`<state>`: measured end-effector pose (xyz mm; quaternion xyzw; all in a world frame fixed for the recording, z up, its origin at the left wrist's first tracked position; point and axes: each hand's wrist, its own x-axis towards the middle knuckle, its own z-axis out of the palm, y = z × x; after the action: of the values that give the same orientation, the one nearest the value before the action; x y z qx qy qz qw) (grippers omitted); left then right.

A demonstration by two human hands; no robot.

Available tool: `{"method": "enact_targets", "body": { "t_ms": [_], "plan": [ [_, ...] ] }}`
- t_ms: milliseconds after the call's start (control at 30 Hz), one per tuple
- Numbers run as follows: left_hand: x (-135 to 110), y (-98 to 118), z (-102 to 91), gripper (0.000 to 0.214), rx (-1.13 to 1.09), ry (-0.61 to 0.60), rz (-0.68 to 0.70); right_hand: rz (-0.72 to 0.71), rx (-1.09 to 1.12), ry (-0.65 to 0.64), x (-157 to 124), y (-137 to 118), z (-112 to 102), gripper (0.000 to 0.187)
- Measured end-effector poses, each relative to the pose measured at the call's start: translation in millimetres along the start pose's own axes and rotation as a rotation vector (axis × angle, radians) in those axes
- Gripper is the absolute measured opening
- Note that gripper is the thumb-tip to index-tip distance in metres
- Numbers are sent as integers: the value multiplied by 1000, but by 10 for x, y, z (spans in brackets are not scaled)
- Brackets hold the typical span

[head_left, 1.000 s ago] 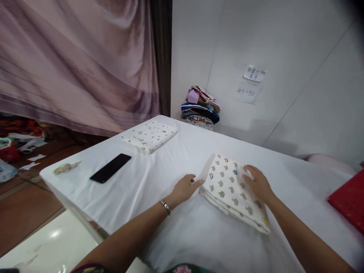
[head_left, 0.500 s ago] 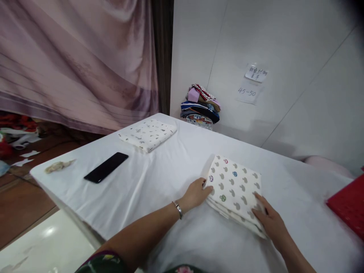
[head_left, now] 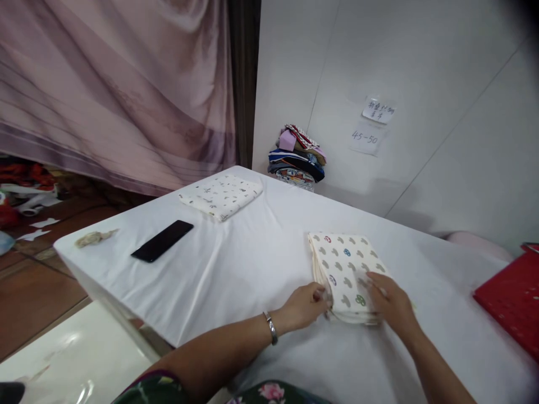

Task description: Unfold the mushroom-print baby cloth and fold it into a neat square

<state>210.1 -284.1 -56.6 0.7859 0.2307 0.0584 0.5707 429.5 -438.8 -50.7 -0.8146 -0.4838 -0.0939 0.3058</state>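
Note:
A folded white cloth [head_left: 347, 264] with grey, red, blue and green mushroom prints lies on the white-covered table [head_left: 252, 269] before me. At its near left corner, the fingers of my left hand [head_left: 305, 306] are closed on the cloth's edge. My right hand [head_left: 393, 303] is at the cloth's right side, fingers bent over its top and edge, slightly blurred. Layers of fabric show along the left and near edges. Farther left lies another folded white cloth [head_left: 223, 195] with small dark prints, apart from both hands.
A black phone [head_left: 162, 241] and a beige scrap [head_left: 96, 238] lie on the table's left part. Something red [head_left: 511, 294] sits at the right edge. Beyond the table, a stack of folded fabrics [head_left: 297, 157] stands against the wall. A glossy white surface [head_left: 76, 353] is at lower left.
The mushroom-print cloth has turned on the table, its near edge now facing me more squarely. My left hand has moved nearer and to the right, to the near left corner.

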Motion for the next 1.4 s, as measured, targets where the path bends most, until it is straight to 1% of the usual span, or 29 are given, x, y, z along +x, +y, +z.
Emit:
{"method": "enact_targets", "body": {
  "t_ms": [33, 67, 133, 200, 300, 400, 467, 533, 600, 733, 833, 967, 1133, 1300, 1400],
  "plan": [
    [13, -9, 6, 41, -18, 13, -1, -12, 33, -38, -64, -192, 47, 33],
    [27, -16, 16, 39, -33, 27, 1, -42, 66, -105, -118, -371, 88, 32],
    [62, -21, 37, 34, -64, 54, 11, -68, 108, -171, -182, -663, 146, 29],
    [111, -14, 55, 28, -98, 67, 20, -55, 116, -197, -190, -855, 179, 28],
    [207, 18, 71, 17, -192, 69, -22, 0, 62, -210, -154, -991, 223, 31],
    [303, 60, 89, 11, -345, 85, -94, 60, 1, -212, -129, -1030, 287, 29],
    [347, 76, 103, 11, -417, 105, -121, 86, 12, -209, -132, -1028, 332, 26],
    [368, 74, 116, 10, -440, 121, -126, 102, 53, -204, -144, -1008, 368, 24],
    [365, 56, 126, 9, -441, 127, -111, 119, 101, -187, -157, -974, 391, 24],
    [327, -3, 142, 2, -404, 125, -37, 189, 172, -128, -168, -908, 408, 26],
    [316, -27, 151, 10, -372, 112, -5, 247, 235, -106, -172, -889, 401, 29],
    [339, 2, 141, 19, -342, 112, -47, 278, 304, -68, -183, -897, 388, 30],
    [341, 71, 101, 12, -341, 84, -106, 306, 348, -21, -195, -904, 399, 30],
    [327, 77, 80, 11, -350, 61, -105, 355, 428, 48, -215, -904, 421, 30],
    [331, 67, 76, 11, -350, 47, -107, 351, 447, 81, -229, -906, 432, 28]
  ]
}}
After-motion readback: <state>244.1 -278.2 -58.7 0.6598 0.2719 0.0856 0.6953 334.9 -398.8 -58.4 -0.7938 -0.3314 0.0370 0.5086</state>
